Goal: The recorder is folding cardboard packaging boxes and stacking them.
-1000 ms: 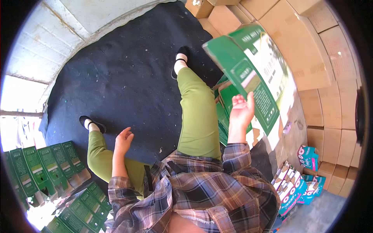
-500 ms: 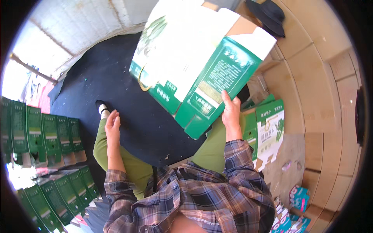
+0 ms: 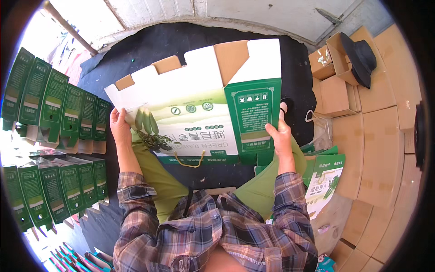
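Observation:
In front of me, above my knees, is a green and white cardboard gift box (image 3: 190, 97) with radish pictures on its broad face. It is held upside down, its cut flaps sticking up and a cord handle (image 3: 189, 164) hanging along the lower edge. My left hand (image 3: 121, 128) pinches the box's left edge, thumb on the front. My right hand (image 3: 281, 136) grips the green side panel at the right, thumb on its face and the other fingers behind it.
Rows of green folded boxes (image 3: 59, 102) stand at the left, with a second row below. Flattened green and white cartons (image 3: 324, 186) lie by my right leg. Brown cartons (image 3: 380, 149) are stacked along the right, a black hat (image 3: 360, 59) on top. Black sheeting (image 3: 181, 41) covers the floor.
The box has come down and turned so that its printed face is towards me. My left hand, free before, has taken hold of its left edge; my right hand keeps the side panel.

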The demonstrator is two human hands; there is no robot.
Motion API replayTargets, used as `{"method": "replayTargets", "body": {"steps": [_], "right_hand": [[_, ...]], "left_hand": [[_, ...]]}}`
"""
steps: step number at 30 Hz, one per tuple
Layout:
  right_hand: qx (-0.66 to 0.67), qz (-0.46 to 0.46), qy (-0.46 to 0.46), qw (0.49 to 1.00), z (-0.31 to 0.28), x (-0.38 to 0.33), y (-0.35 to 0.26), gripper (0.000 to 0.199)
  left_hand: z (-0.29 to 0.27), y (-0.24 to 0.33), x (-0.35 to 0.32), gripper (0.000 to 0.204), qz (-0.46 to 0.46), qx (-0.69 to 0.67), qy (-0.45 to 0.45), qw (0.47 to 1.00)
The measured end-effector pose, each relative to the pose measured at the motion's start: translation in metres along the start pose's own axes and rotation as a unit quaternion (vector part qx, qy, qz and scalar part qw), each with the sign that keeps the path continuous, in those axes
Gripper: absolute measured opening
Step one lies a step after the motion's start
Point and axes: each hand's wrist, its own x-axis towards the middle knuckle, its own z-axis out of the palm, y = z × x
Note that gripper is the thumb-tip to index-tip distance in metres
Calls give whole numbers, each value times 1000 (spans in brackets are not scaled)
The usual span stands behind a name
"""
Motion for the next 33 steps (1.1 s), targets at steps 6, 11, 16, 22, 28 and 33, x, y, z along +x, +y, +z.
{"method": "replayTargets", "body": {"steps": [6,11,16,22,28,33], "right_hand": [[-148,-89,127,977,-13,28,8,45],[-185,-111,132,967,-9,36,8,65],[-280,-125,192,932,6,48,8,101],[-319,-68,189,926,19,47,15,102],[-72,-66,68,993,10,42,5,81],[22,-76,-7,997,14,36,-27,71]], "left_hand": [[18,-4,-21,24,-36,-22,-74,996],[39,9,-48,21,-38,-23,-81,996],[33,15,-63,23,-52,0,-148,988],[37,13,-85,25,-38,-9,-165,986],[33,15,-96,33,-38,-28,-195,980],[53,25,-119,19,19,19,-138,990]]}}
